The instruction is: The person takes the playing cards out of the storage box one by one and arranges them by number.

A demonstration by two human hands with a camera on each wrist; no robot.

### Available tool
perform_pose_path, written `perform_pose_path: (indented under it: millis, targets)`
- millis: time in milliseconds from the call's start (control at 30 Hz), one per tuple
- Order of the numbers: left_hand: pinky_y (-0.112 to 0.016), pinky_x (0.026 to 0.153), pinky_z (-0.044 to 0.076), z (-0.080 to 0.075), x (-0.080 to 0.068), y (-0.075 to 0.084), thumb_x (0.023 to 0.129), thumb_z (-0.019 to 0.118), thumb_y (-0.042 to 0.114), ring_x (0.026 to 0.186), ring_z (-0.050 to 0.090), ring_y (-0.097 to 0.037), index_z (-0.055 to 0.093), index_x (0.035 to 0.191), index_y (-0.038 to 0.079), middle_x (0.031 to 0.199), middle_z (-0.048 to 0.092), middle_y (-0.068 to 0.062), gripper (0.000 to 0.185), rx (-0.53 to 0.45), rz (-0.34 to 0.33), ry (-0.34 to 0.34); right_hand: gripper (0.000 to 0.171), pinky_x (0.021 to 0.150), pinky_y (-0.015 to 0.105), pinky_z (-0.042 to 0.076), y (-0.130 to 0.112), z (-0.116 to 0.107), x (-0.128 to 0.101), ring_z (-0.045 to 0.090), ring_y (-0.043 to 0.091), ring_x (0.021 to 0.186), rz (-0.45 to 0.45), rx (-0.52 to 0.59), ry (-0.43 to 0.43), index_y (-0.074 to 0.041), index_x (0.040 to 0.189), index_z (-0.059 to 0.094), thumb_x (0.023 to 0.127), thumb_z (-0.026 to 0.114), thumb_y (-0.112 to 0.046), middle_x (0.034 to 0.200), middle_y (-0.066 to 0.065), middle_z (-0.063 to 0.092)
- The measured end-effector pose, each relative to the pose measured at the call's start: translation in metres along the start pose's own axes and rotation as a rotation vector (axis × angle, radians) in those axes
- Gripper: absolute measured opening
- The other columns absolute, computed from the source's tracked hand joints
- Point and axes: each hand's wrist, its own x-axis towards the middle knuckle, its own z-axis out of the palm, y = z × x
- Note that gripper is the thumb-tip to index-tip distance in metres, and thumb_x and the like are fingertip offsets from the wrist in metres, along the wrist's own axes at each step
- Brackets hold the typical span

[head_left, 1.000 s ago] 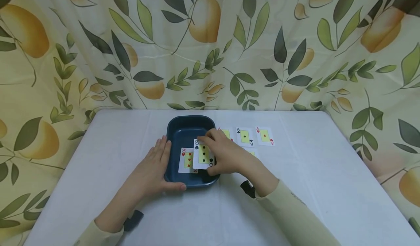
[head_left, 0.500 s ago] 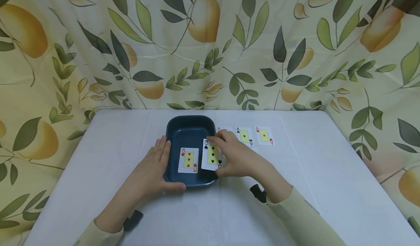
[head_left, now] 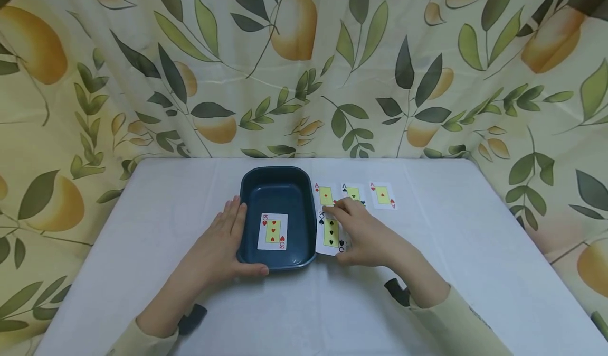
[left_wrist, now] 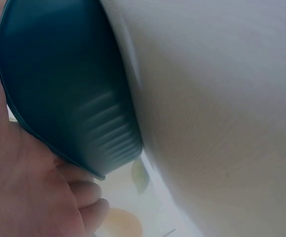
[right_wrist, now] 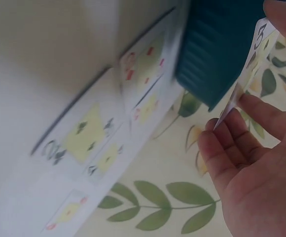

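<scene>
My left hand lies along the left side of a dark blue tray, fingers straight and thumb at the tray's front edge. The left wrist view shows its palm beside the rim. A three of hearts lies face up on the tray's floor. Just right of the tray, my right hand pinches a three of spades by its right side between thumb and fingers. In the right wrist view this card is tilted above the table, near the tray wall.
An ace of diamonds, ace of clubs and ace of hearts lie in a row at the back. A diamonds card and a clubs card lie before them, hidden in the head view. A patterned curtain hangs behind.
My right hand has carried the three of spades rightward, from over the tray to beyond its right rim. The three of hearts is now uncovered. My left hand has stayed in place.
</scene>
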Motion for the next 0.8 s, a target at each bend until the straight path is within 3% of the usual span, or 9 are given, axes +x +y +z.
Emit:
perform_pose_path:
  millis: [367,800]
  targets:
    - [-0.054,0.121,0.019,0.0,0.0,0.001,0.057,0.066,0.09,0.154,0.005,-0.036,0.012,0.159,0.001,0.167,0.001,-0.017,0.146,0.0,0.005,0.005,0.09,0.081,0.024,0.051,0.01,0.014,-0.024,0.043,0.014,0.109,0.008,-0.031,-0.047,-0.017,0.146,0.05,0.065,0.088,-0.027,0.127,-0.002,0.046]
    - [-0.053,0.121,0.018,0.0,0.0,0.0,0.057,0.065,0.092,0.154,0.005,-0.036,0.011,0.159,0.001,0.167,0.001,-0.017,0.147,0.007,-0.001,-0.001,0.091,0.078,0.021,0.047,0.008,0.041,-0.032,0.04,0.007,0.102,0.03,-0.049,-0.114,-0.021,0.145,0.052,0.062,0.087,-0.028,0.122,-0.009,0.047]
